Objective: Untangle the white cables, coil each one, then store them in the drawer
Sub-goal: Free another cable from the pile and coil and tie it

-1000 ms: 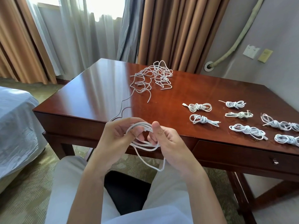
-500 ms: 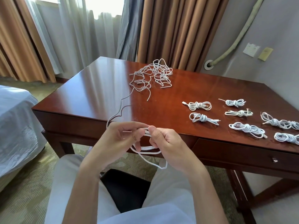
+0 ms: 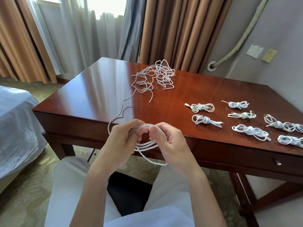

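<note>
I've got the left hand (image 3: 122, 138) and right hand (image 3: 165, 139) both pinching one white cable (image 3: 146, 145), several loops stacked between the thumbs, held over my lap just short of the desk (image 3: 101, 89) edge. Its free length runs up onto the desk toward the tangled pile (image 3: 155, 77) at the back. That's my worry: pull the next loop too hard and the trailing length may drag the pile along or snag tighter in it. Loosen either pinch and I'd expect the loops to spring apart; the short tail (image 3: 154, 162) hangs loose below. Coiled bundles (image 3: 201, 107) sit at right, the outermost cut off by the frame. The drawer (image 3: 246, 157) looks closed. My fingers hide where the loops cross.
</note>
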Tool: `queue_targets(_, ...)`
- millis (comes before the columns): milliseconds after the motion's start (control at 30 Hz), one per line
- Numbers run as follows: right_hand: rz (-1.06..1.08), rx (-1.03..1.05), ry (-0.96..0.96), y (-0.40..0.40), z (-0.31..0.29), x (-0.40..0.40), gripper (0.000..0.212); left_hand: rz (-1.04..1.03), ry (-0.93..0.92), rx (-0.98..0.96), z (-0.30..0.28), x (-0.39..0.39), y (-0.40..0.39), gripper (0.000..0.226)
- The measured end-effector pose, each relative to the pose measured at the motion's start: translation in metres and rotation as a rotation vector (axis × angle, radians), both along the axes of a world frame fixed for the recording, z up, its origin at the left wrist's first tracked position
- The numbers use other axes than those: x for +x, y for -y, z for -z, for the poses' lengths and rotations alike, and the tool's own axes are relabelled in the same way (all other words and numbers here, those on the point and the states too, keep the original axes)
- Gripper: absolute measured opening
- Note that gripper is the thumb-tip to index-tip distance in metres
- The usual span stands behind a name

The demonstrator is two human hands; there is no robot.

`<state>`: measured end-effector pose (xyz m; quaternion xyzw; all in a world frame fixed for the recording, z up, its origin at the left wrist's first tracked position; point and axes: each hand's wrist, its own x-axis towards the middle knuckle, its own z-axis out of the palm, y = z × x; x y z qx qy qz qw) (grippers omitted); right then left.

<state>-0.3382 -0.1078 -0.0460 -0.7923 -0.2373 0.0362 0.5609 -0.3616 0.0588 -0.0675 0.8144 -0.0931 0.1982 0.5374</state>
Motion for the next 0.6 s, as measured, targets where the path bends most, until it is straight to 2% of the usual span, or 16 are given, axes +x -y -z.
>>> queue_targets(100, 0.037, 0.053, 0.037, 0.000, 0.001, 0.001, 0.026, 0.003, -0.042, -0.116, 0.001, 0.001, -0.001, 0.020)
queue_targets(233, 0.008, 0.041, 0.052, 0.004, -0.003, -0.001, 0.028, 0.115, -0.117, -0.148, 0.004, -0.001, -0.006, 0.019)
queue_targets(400, -0.026, -0.145, 0.006, 0.016, -0.003, 0.001, 0.030, 0.171, -0.190, 0.237, 0.008, -0.005, -0.017, 0.020)
queue_targets(600, 0.029, -0.104, 0.039, 0.012, -0.002, 0.001, 0.028, 0.157, -0.161, 0.255, 0.002, -0.008, -0.009, 0.031)
